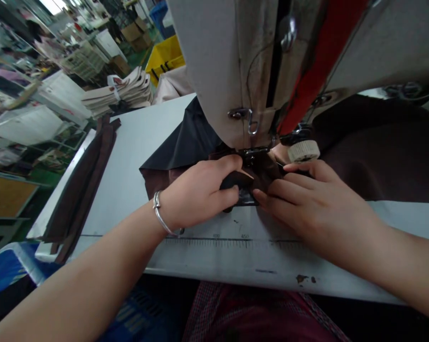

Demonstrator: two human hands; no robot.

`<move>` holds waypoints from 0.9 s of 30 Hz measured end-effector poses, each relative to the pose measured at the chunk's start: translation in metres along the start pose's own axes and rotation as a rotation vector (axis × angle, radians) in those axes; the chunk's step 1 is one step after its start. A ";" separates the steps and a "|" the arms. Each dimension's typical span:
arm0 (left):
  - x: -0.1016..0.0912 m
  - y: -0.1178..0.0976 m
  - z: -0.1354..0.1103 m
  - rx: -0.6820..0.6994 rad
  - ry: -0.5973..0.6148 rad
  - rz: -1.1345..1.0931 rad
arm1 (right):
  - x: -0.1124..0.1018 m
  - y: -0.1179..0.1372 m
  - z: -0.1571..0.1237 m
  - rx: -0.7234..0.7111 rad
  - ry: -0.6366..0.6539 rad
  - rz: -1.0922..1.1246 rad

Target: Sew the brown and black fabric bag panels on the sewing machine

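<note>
Dark brown fabric (374, 147) with a black side lies under the head of a sewing machine (214, 57) and spreads out to the left and right. My left hand (203, 190), with a silver bracelet (159, 213) on the wrist, grips a folded edge of it between thumb and fingers, just left of the presser foot (253, 153). Close by on the right, my right hand (307, 194) pinches the same fabric below a white round knob (303, 151). The fingertips of both hands partly hide the folded edge. The needle point cannot be made out.
Dark fabric strips (86, 185) hang over the left edge of the white table (129, 137), which has a printed ruler along its front. A blue basket (18, 261) stands below left. Behind are a stack of pale pieces (125, 92) and a yellow crate (166, 57).
</note>
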State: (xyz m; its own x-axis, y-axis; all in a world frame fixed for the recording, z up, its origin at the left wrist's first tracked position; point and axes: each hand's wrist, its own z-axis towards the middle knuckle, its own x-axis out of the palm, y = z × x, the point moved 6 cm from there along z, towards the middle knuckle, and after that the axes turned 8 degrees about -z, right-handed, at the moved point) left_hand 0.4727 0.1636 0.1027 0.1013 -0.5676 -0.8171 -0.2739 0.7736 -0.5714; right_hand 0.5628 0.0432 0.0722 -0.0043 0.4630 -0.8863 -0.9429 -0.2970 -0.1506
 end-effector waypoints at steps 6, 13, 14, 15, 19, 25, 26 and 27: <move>-0.009 0.004 0.008 0.005 -0.023 -0.016 | 0.002 -0.006 -0.003 -0.009 0.004 0.009; 0.011 -0.005 -0.002 0.032 0.032 0.069 | 0.003 -0.007 -0.002 0.003 0.033 0.038; 0.017 -0.009 -0.005 0.064 0.027 0.110 | 0.002 -0.008 -0.002 0.022 0.033 0.055; 0.024 -0.012 -0.008 0.098 0.015 0.155 | 0.000 -0.010 -0.001 0.045 0.031 0.074; 0.045 -0.019 -0.018 0.173 -0.097 0.292 | -0.004 -0.017 0.000 0.109 0.001 0.084; 0.052 -0.017 -0.018 0.162 -0.181 0.285 | -0.004 -0.016 0.000 0.114 -0.008 0.108; 0.051 -0.016 -0.018 0.168 -0.185 0.280 | -0.004 -0.016 0.000 0.116 -0.014 0.111; 0.051 -0.016 -0.018 0.175 -0.190 0.276 | -0.004 -0.016 0.000 0.119 -0.018 0.111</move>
State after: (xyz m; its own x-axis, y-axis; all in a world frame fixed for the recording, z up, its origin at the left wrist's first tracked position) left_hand 0.4654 0.1175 0.0718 0.2266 -0.2816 -0.9324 -0.1496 0.9359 -0.3190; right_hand 0.5780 0.0467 0.0781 -0.1151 0.4481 -0.8866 -0.9692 -0.2461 0.0015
